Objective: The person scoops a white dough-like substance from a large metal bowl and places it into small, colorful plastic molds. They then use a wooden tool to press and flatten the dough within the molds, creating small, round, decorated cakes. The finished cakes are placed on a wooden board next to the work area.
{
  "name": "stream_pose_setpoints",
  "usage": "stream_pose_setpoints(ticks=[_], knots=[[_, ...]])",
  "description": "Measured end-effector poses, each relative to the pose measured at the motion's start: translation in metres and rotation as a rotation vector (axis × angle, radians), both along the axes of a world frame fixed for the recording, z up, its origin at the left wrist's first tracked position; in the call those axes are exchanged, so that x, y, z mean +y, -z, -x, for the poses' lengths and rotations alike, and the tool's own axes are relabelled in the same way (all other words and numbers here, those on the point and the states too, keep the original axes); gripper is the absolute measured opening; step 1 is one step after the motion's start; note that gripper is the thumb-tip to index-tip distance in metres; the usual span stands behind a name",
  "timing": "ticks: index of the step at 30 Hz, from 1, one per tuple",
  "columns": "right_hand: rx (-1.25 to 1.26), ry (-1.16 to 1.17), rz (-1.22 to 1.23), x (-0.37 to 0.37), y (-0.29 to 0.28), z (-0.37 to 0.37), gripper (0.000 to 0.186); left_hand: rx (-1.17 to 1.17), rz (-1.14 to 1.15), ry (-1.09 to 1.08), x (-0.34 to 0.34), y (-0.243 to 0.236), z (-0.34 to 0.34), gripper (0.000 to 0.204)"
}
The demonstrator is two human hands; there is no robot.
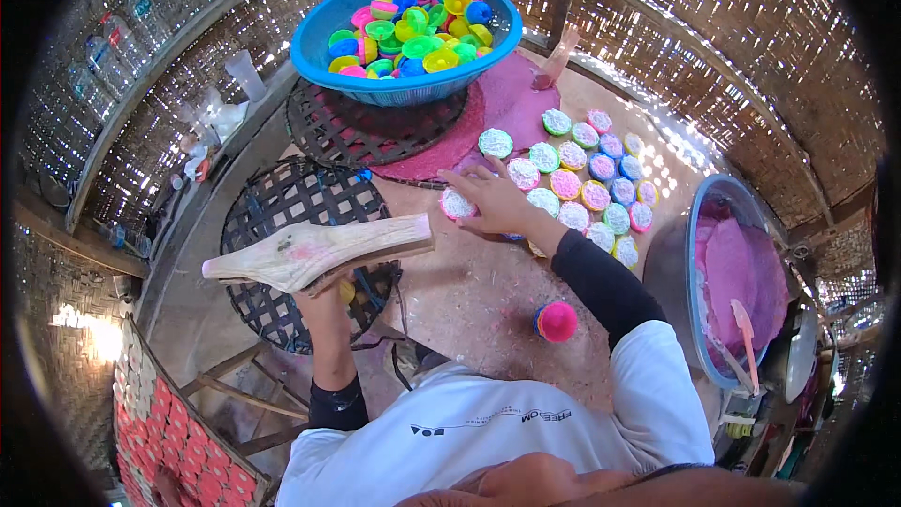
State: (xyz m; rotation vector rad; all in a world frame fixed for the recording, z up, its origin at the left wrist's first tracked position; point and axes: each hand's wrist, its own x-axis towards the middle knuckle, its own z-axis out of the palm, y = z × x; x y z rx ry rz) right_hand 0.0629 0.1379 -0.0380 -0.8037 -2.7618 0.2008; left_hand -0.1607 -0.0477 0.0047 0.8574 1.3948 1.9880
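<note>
On the near side of the blue basin (pixel 413 92), your right hand (pixel 497 199) closes its fingers around a white-topped cup (pixel 456 206); your left hand (pixel 324 308) is beneath a wooden tool (pixel 305 252), its grip hidden, so I cannot tell. Filled cups (pixel 565 185) right of the basin look done; loose cups (pixel 441 60) inside it seem unfilled.

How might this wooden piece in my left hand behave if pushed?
The wooden piece is probably stiff: its ends show no droop beyond the left hand. Its thick middle suggests some weight; its uneven outline may make it rock.
</note>
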Motion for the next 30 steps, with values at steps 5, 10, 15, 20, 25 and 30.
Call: stream_pose_setpoints(ticks=[5, 10, 15, 20, 25, 30], knots=[[0.396, 0.128, 0.058, -0.003, -0.024, -0.008, 0.072, 1.03, 0.032, -0.233, 0.008, 0.051, 0.017, 0.032], [0.603, -0.057, -0.083, -0.081, -0.147, -0.018, 0.038, 1.068, -0.196, 0.137, 0.022, 0.04, -0.027, 0.03], [0.82, 0.061, 0.178, -0.086, -0.177, -0.07, 0.025, 0.859, -0.376, 0.9, 0.057, -0.037, -0.079, 0.028], [1.307, 0.127, 0.548, -0.099, -0.222, -0.085, 0.032, 1.391, -0.436, 1.05, 0.074, -0.078, -0.128, 0.025], [1.102, 0.382, 0.258, -0.165, -0.222, -0.114, 0.024, 1.807, -0.717, 0.557, 0.045, -0.148, -0.151, 0.02], [0.65, 0.381, 0.006, -0.232, -0.23, -0.143, 0.026, 1.533, -0.765, 1.037, 0.031, -0.146, -0.178, 0.034]])
